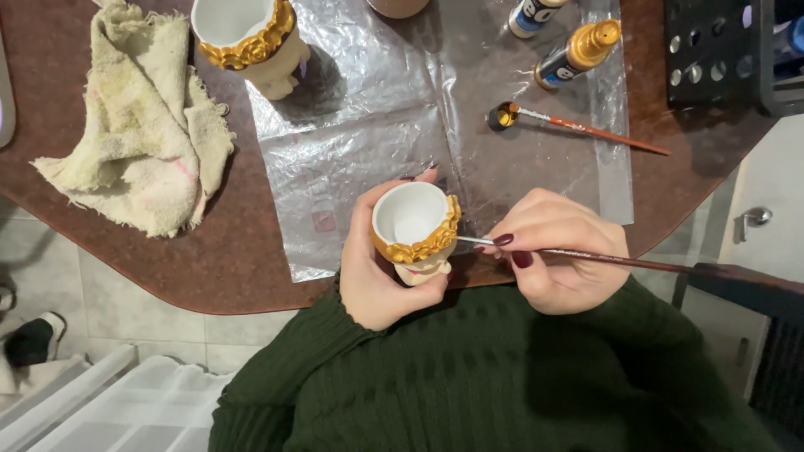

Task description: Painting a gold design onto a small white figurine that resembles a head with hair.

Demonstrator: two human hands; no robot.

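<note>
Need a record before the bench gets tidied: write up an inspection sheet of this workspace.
Surface: brown table with a clear plastic sheet spread over its middle.
Job's things: small white pot with gold flower rim; thin paintbrush, tip at the rim.
Clutter: second gold-rimmed pot, stained cloth, spare brush beside a small cap of gold paint, two paint bottles.
Grippers: left hand holds the pot; right hand holds the paintbrush.
Cables: nothing seen.
Surroundings: tiled floor, black perforated rack, white plastic tray.
</note>
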